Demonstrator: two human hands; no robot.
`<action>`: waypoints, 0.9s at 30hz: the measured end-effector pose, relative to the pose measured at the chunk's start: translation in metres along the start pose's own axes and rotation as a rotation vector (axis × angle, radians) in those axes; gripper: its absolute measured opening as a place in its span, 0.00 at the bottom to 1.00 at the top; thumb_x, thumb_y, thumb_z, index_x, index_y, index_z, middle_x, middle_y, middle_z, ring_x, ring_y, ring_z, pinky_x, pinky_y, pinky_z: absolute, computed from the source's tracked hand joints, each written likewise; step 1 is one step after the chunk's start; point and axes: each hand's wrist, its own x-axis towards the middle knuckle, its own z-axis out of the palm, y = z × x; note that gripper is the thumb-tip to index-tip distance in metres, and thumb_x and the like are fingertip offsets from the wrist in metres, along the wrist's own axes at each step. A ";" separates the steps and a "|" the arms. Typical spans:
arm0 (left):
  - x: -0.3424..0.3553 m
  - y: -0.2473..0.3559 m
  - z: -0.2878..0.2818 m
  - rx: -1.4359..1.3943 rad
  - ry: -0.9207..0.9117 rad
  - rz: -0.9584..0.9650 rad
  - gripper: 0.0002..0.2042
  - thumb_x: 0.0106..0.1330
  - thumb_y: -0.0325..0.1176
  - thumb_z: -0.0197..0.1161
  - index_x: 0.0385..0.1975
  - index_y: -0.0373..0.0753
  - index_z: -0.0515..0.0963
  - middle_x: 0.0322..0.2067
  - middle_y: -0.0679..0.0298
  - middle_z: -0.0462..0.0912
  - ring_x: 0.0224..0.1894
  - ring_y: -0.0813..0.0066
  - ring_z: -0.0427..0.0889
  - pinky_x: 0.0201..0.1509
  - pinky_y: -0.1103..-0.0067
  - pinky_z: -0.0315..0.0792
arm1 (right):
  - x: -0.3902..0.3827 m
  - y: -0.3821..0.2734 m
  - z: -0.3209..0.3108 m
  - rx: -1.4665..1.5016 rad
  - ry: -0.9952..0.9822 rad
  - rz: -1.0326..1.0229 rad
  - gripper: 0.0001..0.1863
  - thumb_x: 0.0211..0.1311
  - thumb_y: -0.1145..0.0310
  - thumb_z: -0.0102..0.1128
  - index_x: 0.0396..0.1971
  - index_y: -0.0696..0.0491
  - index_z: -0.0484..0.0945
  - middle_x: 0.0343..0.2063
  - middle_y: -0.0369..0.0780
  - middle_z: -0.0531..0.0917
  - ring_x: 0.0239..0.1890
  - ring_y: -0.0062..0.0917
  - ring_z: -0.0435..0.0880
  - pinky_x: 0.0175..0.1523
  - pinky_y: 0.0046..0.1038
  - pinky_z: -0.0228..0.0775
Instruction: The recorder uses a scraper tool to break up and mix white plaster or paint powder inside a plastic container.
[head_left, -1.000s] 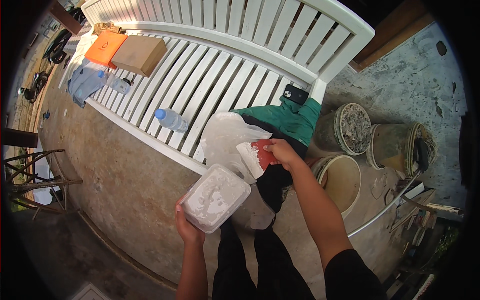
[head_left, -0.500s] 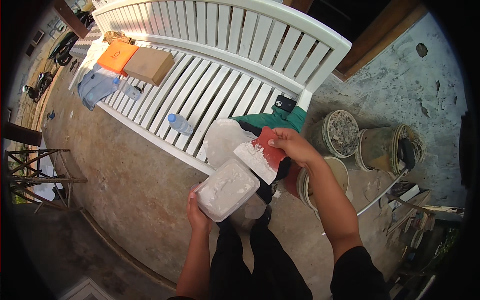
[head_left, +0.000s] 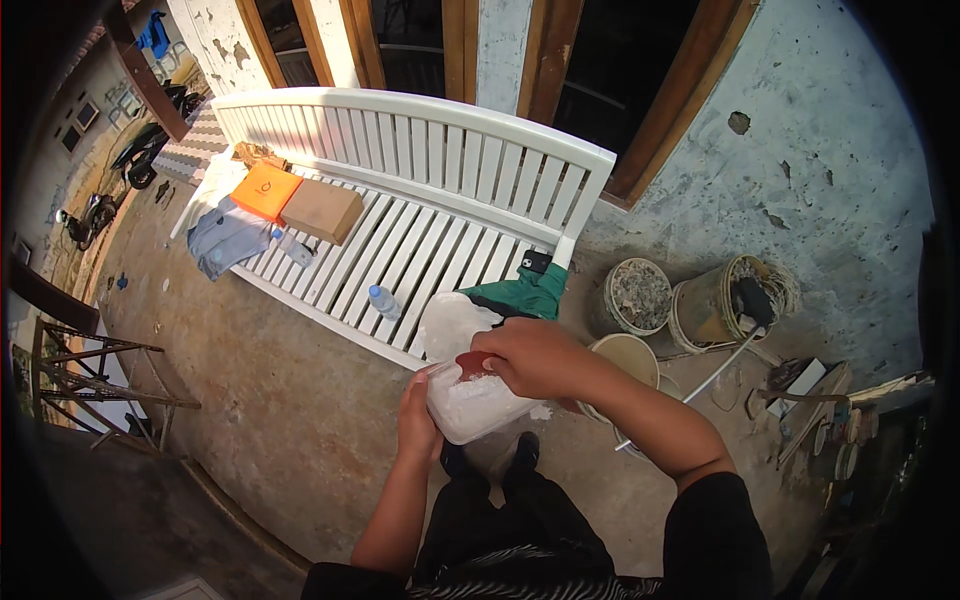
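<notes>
Red scraper point(head_left: 472, 366) lowered into clear tub point(head_left: 456, 432) since earlier frame, pinched in right hand point(head_left: 520, 352); tub's left side held by left hand point(head_left: 417, 424), near front right corner of white bench point(head_left: 423, 106). White material point(head_left: 484, 400) (powder or paste, unclear) could be spilled if tub tipped.

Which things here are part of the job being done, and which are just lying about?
Seems part of the job:
- red scraper, in the right hand
- clear tub of white stuff, in the left hand
- pale bag, probably

Seems just lying about on the bench:
- phone
- brown box
- orange package
</notes>
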 end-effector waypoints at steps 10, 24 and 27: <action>-0.026 0.038 0.030 -0.044 -0.112 0.001 0.20 0.79 0.41 0.42 0.58 0.31 0.71 0.53 0.52 0.78 0.55 0.63 0.79 0.61 0.68 0.73 | -0.057 -0.058 -0.021 -0.163 0.267 -0.046 0.09 0.63 0.67 0.61 0.42 0.40 0.84 0.33 0.34 0.84 0.41 0.33 0.79 0.46 0.36 0.72; -0.041 0.046 0.031 -0.011 -0.238 0.007 0.20 0.80 0.40 0.41 0.57 0.30 0.71 0.53 0.51 0.78 0.55 0.63 0.79 0.62 0.69 0.72 | -0.092 -0.094 -0.016 -0.198 0.424 0.014 0.10 0.58 0.70 0.63 0.40 0.43 0.85 0.31 0.34 0.84 0.38 0.35 0.80 0.43 0.36 0.73; -0.045 0.049 0.028 -0.001 -0.251 0.027 0.20 0.80 0.40 0.41 0.57 0.30 0.71 0.53 0.51 0.78 0.55 0.63 0.79 0.62 0.70 0.72 | -0.100 -0.100 -0.018 -0.145 0.587 -0.049 0.10 0.58 0.71 0.63 0.39 0.45 0.85 0.31 0.34 0.83 0.37 0.35 0.80 0.43 0.36 0.73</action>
